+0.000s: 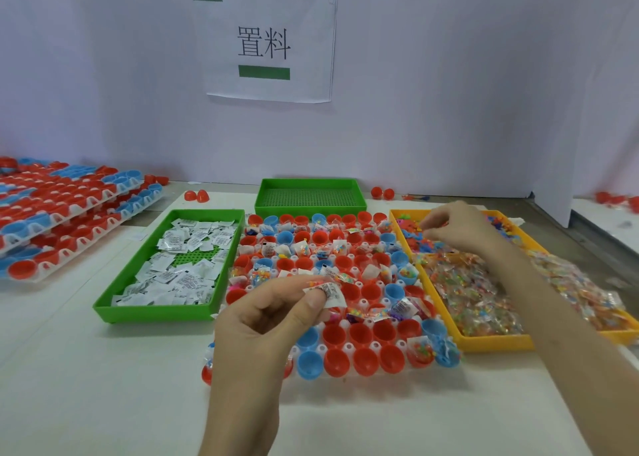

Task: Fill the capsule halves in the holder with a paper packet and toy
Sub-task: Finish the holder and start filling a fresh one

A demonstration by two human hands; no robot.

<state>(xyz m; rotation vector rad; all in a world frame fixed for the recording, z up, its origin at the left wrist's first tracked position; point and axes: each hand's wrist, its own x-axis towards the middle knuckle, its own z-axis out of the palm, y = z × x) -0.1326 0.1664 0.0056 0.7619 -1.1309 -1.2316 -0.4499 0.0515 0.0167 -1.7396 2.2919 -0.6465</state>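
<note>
Pinches a printed paper packet (330,293) between thumb and fingertips of the left hand (262,320), just above the holder (350,347). Finds that white holder in the middle of the tabletop, close to the near edge, packed with red and blue capsule halves (364,360). Shows many halves in the far rows stuffed with packets and clear bead bags, and most along the near rows with hollow insides showing. Reaches the right hand (456,227) over the far compartment of the yellow tray (491,346), fingers curled and bunched down onto the small coloured toys (415,239); cannot tell whether one is pinched. Holds clear bags of beads (473,296) in the near compartment of that tray, just beside the holder toward the tabletop's right edge. Sets a green tray (155,314) of loose packets just beside the holder toward the left edge, and a second green tray (311,210) with a perforated floor behind it toward the far edge. Stacks more loaded holders (69,213) at the far left corner.
</note>
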